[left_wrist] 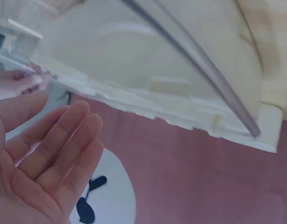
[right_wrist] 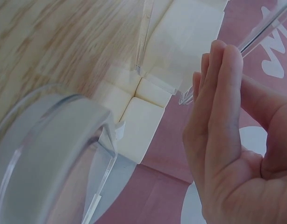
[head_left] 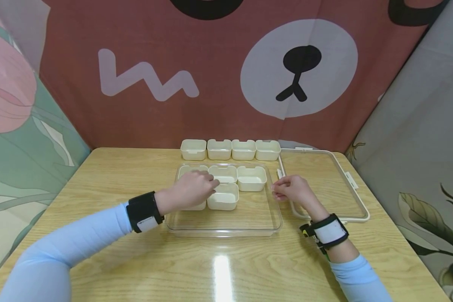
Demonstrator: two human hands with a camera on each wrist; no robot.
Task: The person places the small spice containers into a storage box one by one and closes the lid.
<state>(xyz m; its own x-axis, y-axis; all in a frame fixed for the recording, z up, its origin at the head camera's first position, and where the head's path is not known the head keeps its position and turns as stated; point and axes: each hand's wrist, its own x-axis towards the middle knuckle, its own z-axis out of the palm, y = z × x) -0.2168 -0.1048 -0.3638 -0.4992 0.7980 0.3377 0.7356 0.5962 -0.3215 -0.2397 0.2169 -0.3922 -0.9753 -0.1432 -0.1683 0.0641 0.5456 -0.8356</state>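
A clear tray [head_left: 253,220] lies on the table with several small cream boxes in it. My left hand [head_left: 190,191] is over the tray's left part, hiding much of two boxes there. Its fingers are loosely bent with nothing in the palm [left_wrist: 54,163]. Just right of it are a front box [head_left: 222,199] and a rear box [head_left: 251,179], both uncovered. At the tray's right rim, my right hand [head_left: 294,191] holds the edge between thumb and fingers. Those fingers [right_wrist: 223,107] look nearly straight, and the thumb tip is hidden behind them.
A row of cream boxes [head_left: 219,150] stands behind the tray. To the right lies a clear lid with a white frame [head_left: 334,167] and side clips. The wooden table [head_left: 136,260] meets a patterned cloth backdrop [head_left: 154,121] at the back.
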